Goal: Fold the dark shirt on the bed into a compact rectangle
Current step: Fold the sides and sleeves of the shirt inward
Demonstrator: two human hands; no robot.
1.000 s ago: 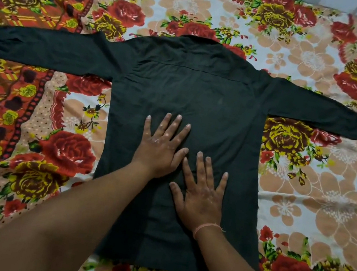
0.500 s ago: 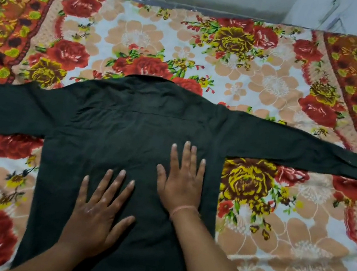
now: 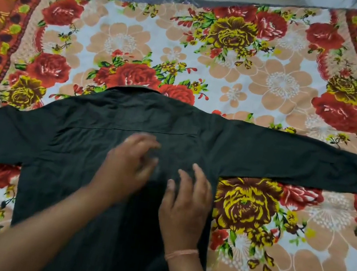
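The dark shirt [image 3: 101, 169] lies face down and spread flat on the bed's floral bedsheet [image 3: 244, 59], collar beyond the hands, 2 sleeves stretched out to either side of them. The left hand [image 3: 128, 166] and right hand [image 3: 187, 202] rest on its back just below the yoke seam, fingers loosely spread, gripping nothing. Smoothing should probably run from these palms outward toward the sleeves, pressing wrinkles flat before any fold. The left hand is motion-blurred, the hem and both cuffs are cut off.
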